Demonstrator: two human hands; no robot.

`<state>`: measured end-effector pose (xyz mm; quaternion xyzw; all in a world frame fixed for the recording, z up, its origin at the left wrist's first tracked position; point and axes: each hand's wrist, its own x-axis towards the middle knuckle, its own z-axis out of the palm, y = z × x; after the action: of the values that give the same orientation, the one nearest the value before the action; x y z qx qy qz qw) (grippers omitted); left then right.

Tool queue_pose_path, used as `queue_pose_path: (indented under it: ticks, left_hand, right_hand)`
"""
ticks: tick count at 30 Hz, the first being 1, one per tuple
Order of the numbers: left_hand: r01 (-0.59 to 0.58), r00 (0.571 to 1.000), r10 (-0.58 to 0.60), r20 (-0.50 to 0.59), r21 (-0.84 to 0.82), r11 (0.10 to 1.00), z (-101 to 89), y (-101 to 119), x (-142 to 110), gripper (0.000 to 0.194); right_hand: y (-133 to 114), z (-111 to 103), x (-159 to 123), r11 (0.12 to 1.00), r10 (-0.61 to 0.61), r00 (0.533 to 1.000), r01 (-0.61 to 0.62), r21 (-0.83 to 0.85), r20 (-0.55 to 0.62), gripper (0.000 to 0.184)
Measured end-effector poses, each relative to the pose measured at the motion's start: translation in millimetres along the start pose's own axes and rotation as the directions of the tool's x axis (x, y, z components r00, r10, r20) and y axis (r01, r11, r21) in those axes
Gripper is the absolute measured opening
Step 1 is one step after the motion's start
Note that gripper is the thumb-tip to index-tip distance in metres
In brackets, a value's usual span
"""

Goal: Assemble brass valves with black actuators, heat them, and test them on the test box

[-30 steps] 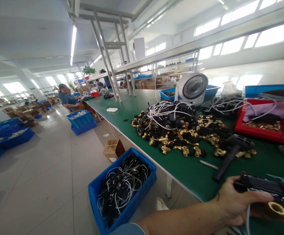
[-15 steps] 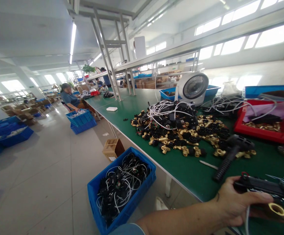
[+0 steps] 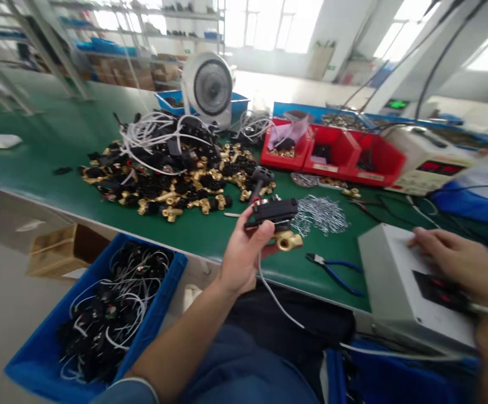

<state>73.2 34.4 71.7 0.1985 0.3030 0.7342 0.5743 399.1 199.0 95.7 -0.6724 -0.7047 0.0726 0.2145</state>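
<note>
Black, brass-ended unit (image 3: 275,211) is clamped in my left hand (image 3: 243,252); my right hand (image 3: 458,261) is at the grey box (image 3: 385,255), grip unclear.

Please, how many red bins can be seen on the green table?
3, in one row: the left bin nearest the white fan, the middle bin, and the right bin beside the device with red display. No others show.
</note>
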Motion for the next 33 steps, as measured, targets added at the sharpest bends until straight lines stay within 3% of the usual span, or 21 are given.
queue_pose_path:
  ticks: [3, 11, 16, 20, 27, 33]
  left_hand:
    - [-0.029, 0.997, 0.028, 0.069, 0.017, 0.999, 3.5, 5, -10, 0.064]
    - [-0.083, 0.993, 0.074, 0.089, 0.096, 0.992, 8.1, 7, -26, 0.059]
    - [-0.283, 0.956, 0.259, 0.136, 0.205, 0.937, 1.8, 3, -28, 0.060]
    - [-0.341, 0.937, 0.303, 0.175, 0.255, 0.905, -1.8, 1, -29, 0.060]
    - [-0.305, 0.942, 0.248, 0.226, 0.268, 0.914, -5.0, 0, -31, 0.053]
    - [-0.230, 0.963, 0.187, 0.195, 0.228, 0.946, 1.7, 3, -37, 0.048]
  right_hand:
    - [4, -5, -4, 0.989, 0.121, 0.992, -0.124, 0.079, 0.041, 0.071]
    - [6, 6, -3, 0.975, 0.132, 0.991, -0.136, 0.176, 0.032, 0.082]
    - [7, 4, -9, 0.968, 0.101, 0.994, -0.108, 0.227, 0.043, 0.074]
    - [5, 4, -10, 0.962, 0.078, 0.995, -0.090, 0.258, 0.056, 0.061]
    - [2, 4, -11, 0.951, 0.126, 0.990, -0.139, 0.275, 0.065, 0.035]
    - [-3, 0, -14, 0.943, 0.161, 0.984, -0.176, 0.283, 0.076, 0.031]
